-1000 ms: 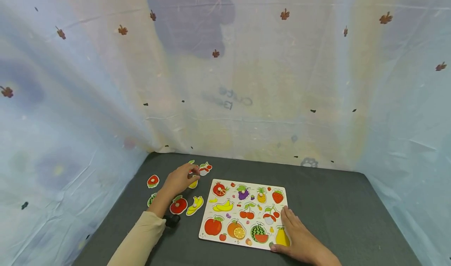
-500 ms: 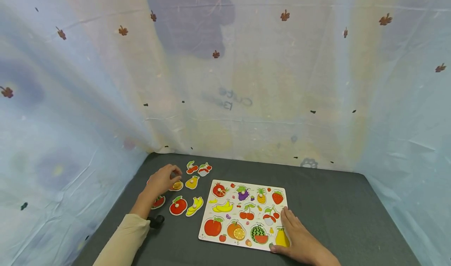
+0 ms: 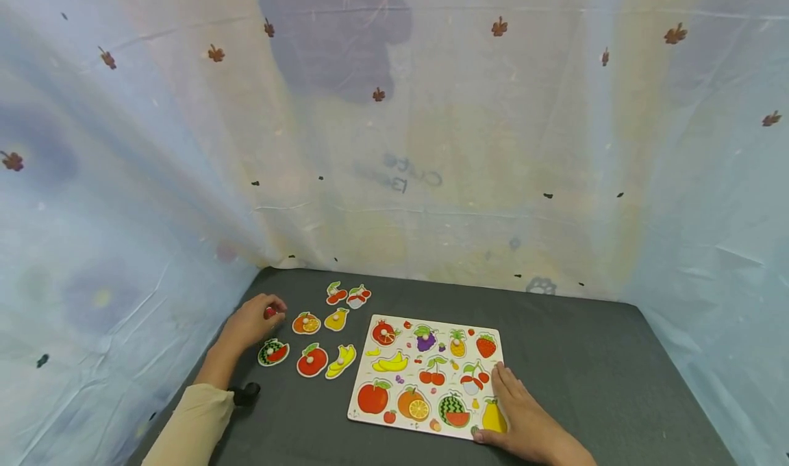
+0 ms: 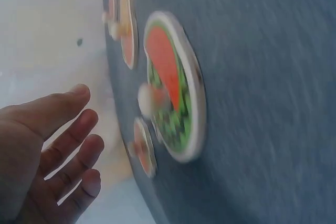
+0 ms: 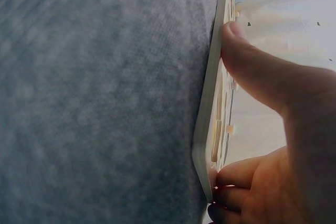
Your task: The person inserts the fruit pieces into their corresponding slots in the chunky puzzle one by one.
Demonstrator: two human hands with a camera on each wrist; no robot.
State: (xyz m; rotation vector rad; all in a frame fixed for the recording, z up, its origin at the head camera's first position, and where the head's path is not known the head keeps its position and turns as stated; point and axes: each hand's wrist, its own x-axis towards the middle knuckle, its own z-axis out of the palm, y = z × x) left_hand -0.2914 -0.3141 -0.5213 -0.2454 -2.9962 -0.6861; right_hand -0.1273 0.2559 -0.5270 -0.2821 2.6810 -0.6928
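Observation:
My left hand [image 3: 249, 323] hovers over the far left of the table, fingers loosely bent and parted. Just beyond the fingertips lies a red strawberry puzzle piece [image 4: 143, 148] with a small knob, partly hidden by the hand in the head view. Nearer the wrist camera is a knobbed watermelon piece [image 4: 176, 77], flat on the cloth. My right hand [image 3: 524, 418] rests along the right edge of the white fruit puzzle board [image 3: 419, 421], its thumb [image 5: 247, 51] at the front edge and its fingers at the right side. Pomegranate, grape and pineapple pieces with knobs sit in the board.
Between the left hand and the board lie loose orange [image 3: 306, 323], pear [image 3: 335, 319], apple [image 3: 312, 361], banana [image 3: 342, 362] and cherry [image 3: 335, 293] pieces, and another cherry piece [image 3: 358, 297] with white. A patterned curtain [image 3: 431, 144] encloses the dark table [image 3: 585, 356].
My left hand has moved left, from over the pear and cherry pieces, past the orange piece, to the strawberry piece. My right hand and the board have stayed put.

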